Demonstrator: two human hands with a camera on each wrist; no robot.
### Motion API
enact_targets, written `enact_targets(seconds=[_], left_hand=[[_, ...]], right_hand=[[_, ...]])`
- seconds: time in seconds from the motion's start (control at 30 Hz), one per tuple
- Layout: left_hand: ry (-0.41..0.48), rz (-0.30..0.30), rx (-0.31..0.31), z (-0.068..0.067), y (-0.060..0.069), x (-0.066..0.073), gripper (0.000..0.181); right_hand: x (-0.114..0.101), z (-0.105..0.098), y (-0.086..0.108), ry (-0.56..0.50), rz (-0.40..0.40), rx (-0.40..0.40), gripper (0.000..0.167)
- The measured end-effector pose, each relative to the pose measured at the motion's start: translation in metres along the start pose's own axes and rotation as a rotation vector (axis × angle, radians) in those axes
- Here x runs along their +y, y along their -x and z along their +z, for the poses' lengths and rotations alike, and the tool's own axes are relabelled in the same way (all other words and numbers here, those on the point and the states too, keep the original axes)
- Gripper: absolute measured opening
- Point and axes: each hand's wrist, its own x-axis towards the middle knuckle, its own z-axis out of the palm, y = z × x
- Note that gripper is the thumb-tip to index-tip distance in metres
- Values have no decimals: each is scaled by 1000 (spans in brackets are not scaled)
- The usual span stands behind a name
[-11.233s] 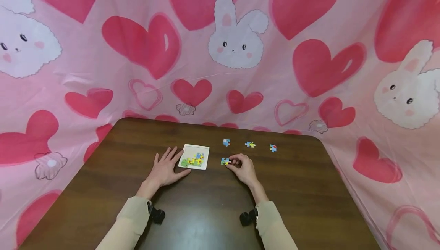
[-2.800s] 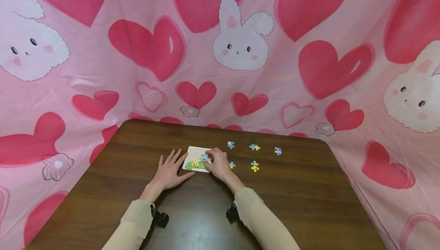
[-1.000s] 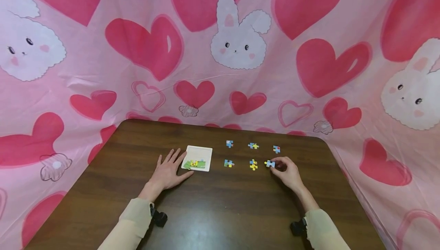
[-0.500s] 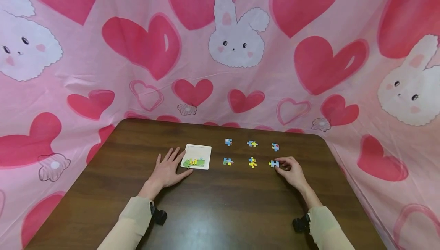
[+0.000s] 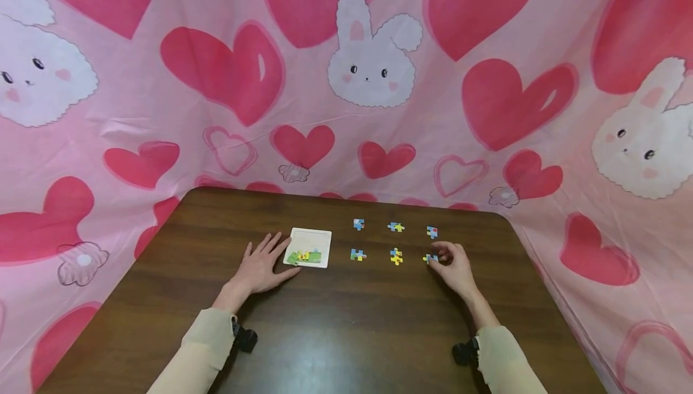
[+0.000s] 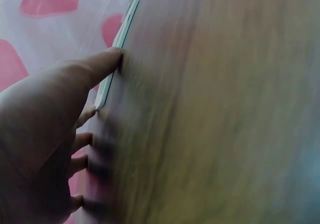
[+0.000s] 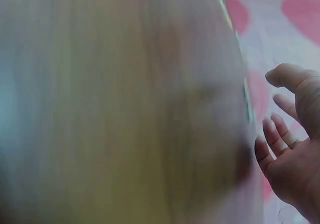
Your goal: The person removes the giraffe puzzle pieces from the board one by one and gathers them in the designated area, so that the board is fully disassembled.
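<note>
My left hand [image 5: 257,270] lies spread on the table at the left of a white puzzle tray [image 5: 310,238]. Thumb and index finger touch the tray's edge, also visible in the left wrist view. Joined green and yellow jigsaw pieces [image 5: 305,256] remain along the tray's lower part. Over a blue jigsaw piece [image 5: 429,258] on the right hovers my right hand [image 5: 456,270], partly covering it. In the right wrist view, that hand's thumb [image 7: 287,77] and loosely bent fingers stand apart with nothing between them.
Loose pieces lie in two rows: a blue-white piece [image 5: 358,224], a blue-yellow piece [image 5: 396,227] and a blue-red piece [image 5: 432,232] behind; a green-blue piece [image 5: 357,254] and a yellow piece [image 5: 396,257] in front. A pink heart-print cloth [image 5: 319,99] hangs beyond the brown table [image 5: 325,322].
Over several seconds my right hand has carried pieces from the tray into rows on the right. Just now it has let go of the blue piece and lifted slightly. The left hand stays put.
</note>
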Motion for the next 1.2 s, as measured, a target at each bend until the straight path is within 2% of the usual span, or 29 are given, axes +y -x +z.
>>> enact_targets(seconds=[0.13, 0.27, 0.43, 0.53, 0.77, 0.9, 1.07, 1.2], left_hand=[[-13, 22, -17, -5, 0, -5, 89], [-24, 70, -36, -12, -1, -15, 84], [-31, 145, -13, -16, 3, -30, 75], [-32, 174, 8, -15, 4, -35, 71], [-38, 187, 18, -15, -3, -44, 65], [-50, 188, 13, -17, -4, -49, 62], [-52, 208, 20, -17, -5, -51, 59], [-73, 218, 28, -16, -6, -50, 58]], right_hand=[[-20, 18, -4, -50, -36, -27, 36], [-46, 44, -7, -100, -82, -111, 40], [-76, 79, -5, -131, -163, -209, 40], [-94, 100, -4, -130, -204, -261, 40], [-134, 150, 2, -80, -278, -375, 44], [-150, 175, 4, -52, -288, -421, 46], [-162, 203, 4, 91, -289, -403, 52], [-171, 217, 4, 203, -270, -365, 55]])
